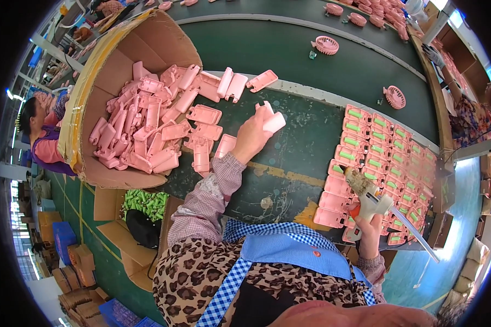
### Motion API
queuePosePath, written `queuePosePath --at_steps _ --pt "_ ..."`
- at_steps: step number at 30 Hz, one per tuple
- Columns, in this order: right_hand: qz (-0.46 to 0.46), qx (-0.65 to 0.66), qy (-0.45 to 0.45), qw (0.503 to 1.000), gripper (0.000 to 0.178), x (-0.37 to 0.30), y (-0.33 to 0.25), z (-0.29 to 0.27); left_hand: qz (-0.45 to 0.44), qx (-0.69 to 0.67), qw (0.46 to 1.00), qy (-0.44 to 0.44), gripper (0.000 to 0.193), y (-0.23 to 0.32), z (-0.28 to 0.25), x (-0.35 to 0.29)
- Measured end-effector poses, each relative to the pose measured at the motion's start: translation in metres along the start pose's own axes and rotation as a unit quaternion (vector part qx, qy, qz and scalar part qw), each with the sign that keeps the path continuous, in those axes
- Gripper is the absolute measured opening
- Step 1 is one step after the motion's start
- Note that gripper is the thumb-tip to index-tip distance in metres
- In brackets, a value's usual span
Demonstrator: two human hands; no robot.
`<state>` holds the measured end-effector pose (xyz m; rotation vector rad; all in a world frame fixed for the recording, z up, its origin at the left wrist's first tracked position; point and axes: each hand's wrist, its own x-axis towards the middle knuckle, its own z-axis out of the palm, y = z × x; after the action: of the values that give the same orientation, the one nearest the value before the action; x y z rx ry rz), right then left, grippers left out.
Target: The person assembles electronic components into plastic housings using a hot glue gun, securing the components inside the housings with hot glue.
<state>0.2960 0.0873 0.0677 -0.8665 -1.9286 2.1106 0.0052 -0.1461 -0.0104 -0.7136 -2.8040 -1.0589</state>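
Observation:
My left hand (252, 135) is closed around pale pink plastic shells (275, 122), held over the dark green worktop (278, 180). How many shells it holds I cannot tell. In my right hand (370, 231) is a white hot glue gun (374, 203) with an orange trigger and a long clear glue stick running out of its back. Its crusted nozzle end points at the nearer left part of a grid of pink shells (348, 155) laid open side up. Most of these shells have a light green cylinder (345, 155) inside; several at the near left do not.
At left, a tipped cardboard box (174, 43) spills pink shells (147, 122) onto the worktop. A carton of green cylinders (144, 204) sits lower down. Beyond, a green conveyor belt (245, 46) carries round pink fan parts (326, 45). Other people work at left and right.

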Motion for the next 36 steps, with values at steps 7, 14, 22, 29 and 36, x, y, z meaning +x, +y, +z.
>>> queuePosePath --at_steps 7,14,22,29,36 --pt "-0.007 0.011 -0.024 1.0 0.034 0.003 0.002 -0.001 0.054 -0.084 0.994 0.045 0.037 0.015 0.004 -0.016" --pt "0.015 0.017 -0.027 0.999 0.036 0.003 0.002 -0.003 0.13 -0.034 0.989 0.066 0.031 0.027 0.012 -0.02" --pt "0.003 0.022 -0.028 0.999 0.041 0.004 0.006 -0.003 0.032 0.188 0.982 0.014 0.054 0.005 0.018 0.024" --pt "0.005 0.007 -0.05 0.999 0.039 0.005 0.006 -0.008 0.085 0.258 0.962 0.011 0.043 0.005 0.013 0.032" --pt "-0.002 0.014 -0.044 0.999 0.04 0.004 0.008 -0.008 0.095 0.248 0.964 0.018 0.008 -0.026 0.001 0.026"
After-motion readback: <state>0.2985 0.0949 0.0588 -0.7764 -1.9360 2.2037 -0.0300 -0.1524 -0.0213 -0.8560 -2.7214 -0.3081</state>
